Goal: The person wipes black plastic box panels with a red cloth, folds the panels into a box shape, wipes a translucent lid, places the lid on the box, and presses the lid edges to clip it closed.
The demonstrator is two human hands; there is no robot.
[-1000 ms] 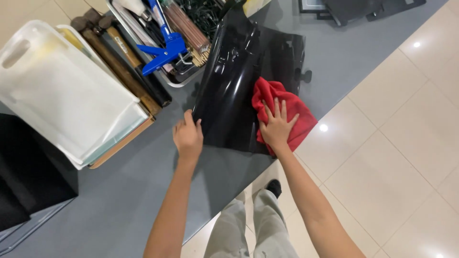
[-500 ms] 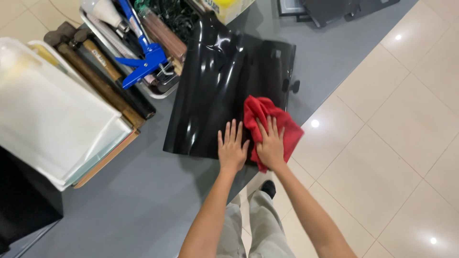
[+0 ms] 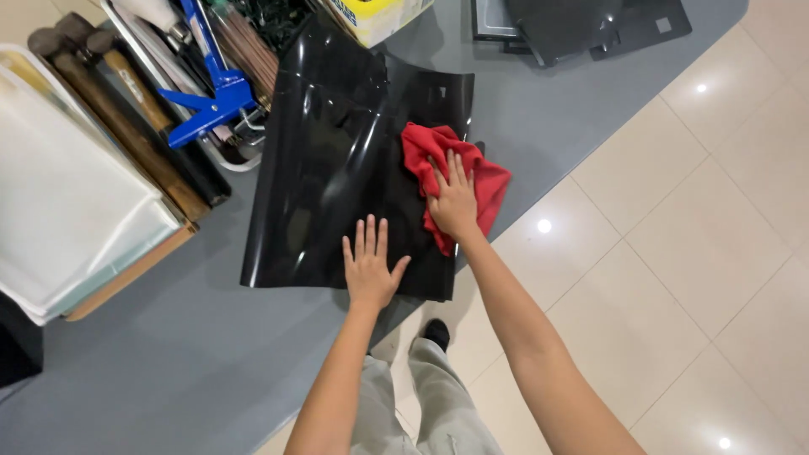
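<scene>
A glossy black curved panel lies on the grey table. My left hand rests flat on its near edge, fingers spread, holding nothing. My right hand presses a red cloth flat against the panel's right side, fingers spread over the cloth.
A white plastic container sits at the left on a wooden board. Behind the panel are dark wooden handles, a blue caulking gun, a yellow box and dark flat parts. Beige tiled floor lies right of the table edge.
My left hand moved from the panel's left edge to its near edge beside the right hand. The right hand kept pressing the red cloth on the panel, shifting slightly.
</scene>
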